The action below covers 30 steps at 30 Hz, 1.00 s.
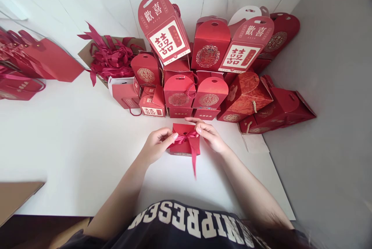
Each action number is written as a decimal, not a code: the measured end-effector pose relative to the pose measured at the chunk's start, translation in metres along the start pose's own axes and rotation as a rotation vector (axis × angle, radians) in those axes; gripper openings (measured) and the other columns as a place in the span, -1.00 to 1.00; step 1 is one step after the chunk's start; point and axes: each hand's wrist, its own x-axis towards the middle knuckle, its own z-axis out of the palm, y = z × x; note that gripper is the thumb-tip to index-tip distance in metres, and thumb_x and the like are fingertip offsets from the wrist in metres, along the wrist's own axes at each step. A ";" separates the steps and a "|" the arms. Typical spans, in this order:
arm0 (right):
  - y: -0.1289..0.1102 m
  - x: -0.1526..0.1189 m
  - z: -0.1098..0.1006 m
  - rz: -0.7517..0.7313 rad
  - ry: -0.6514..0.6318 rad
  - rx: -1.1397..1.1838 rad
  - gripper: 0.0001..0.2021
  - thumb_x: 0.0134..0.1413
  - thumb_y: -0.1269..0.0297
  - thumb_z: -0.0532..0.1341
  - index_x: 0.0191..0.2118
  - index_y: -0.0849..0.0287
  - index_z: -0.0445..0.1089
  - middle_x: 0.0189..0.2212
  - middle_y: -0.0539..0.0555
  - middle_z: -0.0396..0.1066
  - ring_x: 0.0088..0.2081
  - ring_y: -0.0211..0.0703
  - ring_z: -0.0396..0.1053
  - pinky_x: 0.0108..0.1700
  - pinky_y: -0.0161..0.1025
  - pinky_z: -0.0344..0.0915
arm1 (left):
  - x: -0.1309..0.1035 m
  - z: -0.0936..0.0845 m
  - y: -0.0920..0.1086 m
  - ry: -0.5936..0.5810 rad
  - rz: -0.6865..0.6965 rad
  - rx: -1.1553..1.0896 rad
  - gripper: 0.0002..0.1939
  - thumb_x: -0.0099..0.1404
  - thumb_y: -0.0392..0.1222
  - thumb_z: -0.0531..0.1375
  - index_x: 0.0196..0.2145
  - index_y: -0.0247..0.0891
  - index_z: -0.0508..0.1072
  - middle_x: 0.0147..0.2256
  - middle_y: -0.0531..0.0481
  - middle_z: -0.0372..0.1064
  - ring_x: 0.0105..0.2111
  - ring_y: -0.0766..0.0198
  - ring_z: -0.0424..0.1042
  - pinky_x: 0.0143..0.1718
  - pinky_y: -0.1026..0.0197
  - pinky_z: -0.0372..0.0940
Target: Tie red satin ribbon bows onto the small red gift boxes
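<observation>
A small red gift box [180, 149] stands on the white table in front of me, with a dark pink ribbon [193, 158] tied at its top. One ribbon tail hangs down over the box's near side onto the table. My left hand [157, 143] is at the box's left, thumb and forefinger pinching the ribbon near the knot. At the right, my right hand [211, 135] pinches a loop of the same ribbon between thumb and fingers, its forefinger stretched out behind the box.
Behind the box, red gift boxes [209, 95] are stacked against the tiled wall. A brown paper bag [84, 49] full of loose ribbons [112, 59] stands at the back left. Red bags [55, 61] lie far left. A cardboard flap [20, 196] juts in near left; a grey wall [325, 86] borders the right.
</observation>
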 end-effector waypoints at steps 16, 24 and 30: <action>0.001 0.000 0.003 0.069 -0.055 0.032 -0.65 0.20 0.02 0.19 -0.48 0.17 0.28 0.13 0.16 0.27 0.07 -0.01 0.31 0.09 -0.08 0.20 | 0.004 -0.006 -0.003 -0.001 -0.103 -0.182 -0.60 0.30 0.05 0.17 -0.54 -0.27 0.24 -0.65 0.12 0.15 -0.62 0.39 0.16 -0.53 0.30 0.07; -0.005 -0.004 0.005 0.010 -0.067 -0.057 -0.68 0.22 0.08 0.20 -0.47 0.18 0.34 0.14 0.17 0.26 0.15 -0.02 0.26 0.19 -0.10 0.11 | -0.009 -0.018 0.000 0.113 0.236 0.077 -0.71 0.27 -0.04 0.23 -0.11 -0.15 0.30 -0.38 0.09 0.26 -0.42 0.34 0.26 -0.34 0.26 0.19; -0.005 -0.004 0.004 -0.016 -0.088 -0.102 -0.71 0.23 0.11 0.19 -0.45 0.16 0.39 0.14 0.16 0.28 0.20 -0.02 0.22 0.19 -0.12 0.12 | -0.018 -0.013 0.017 0.248 0.394 0.462 -0.86 0.25 -0.19 0.24 -0.21 -0.18 0.39 -0.23 0.02 0.34 -0.20 0.25 0.31 -0.19 0.22 0.19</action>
